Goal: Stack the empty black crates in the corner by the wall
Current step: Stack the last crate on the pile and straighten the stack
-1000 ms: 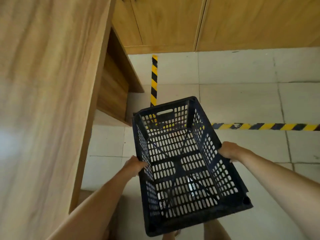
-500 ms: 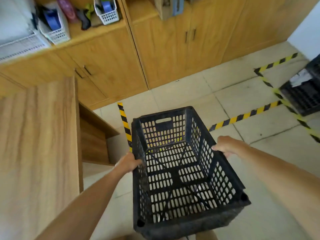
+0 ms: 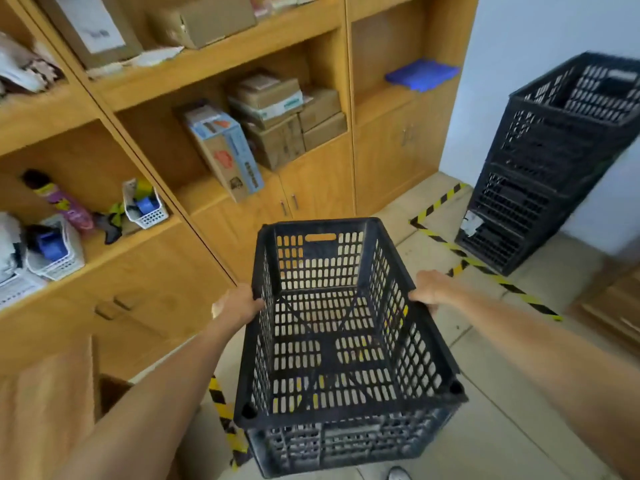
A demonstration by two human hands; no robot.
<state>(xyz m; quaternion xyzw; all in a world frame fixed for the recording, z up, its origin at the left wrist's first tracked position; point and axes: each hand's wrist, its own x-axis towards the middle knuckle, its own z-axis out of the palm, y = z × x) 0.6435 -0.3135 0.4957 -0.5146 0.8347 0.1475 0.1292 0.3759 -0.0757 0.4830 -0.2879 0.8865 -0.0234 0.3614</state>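
— While held off the floor at about waist level, what of the empty black perforated plastic crate?

— Rectangular; slotted walls and base; handle cut-out in the far end wall; scuffed along the near rim; nothing inside; floor tiles visible through the base.

— Grip?

— Left hand curled over the left long rim; right hand curled over the right long rim; both clamped on the edges, one each side.

— Room to move?

— Pale tiled floor open ahead and to the right; tall stack of black slotted crates against the white wall in the far right corner, well apart from the held crate; yellow-and-black striped floor tape between; wooden shelving unit with cupboard doors close on the left; low wooden surface at the near left.

— Writing?

— Printed blue and tan cardboard box on a shelf; lettering too blurred to read.
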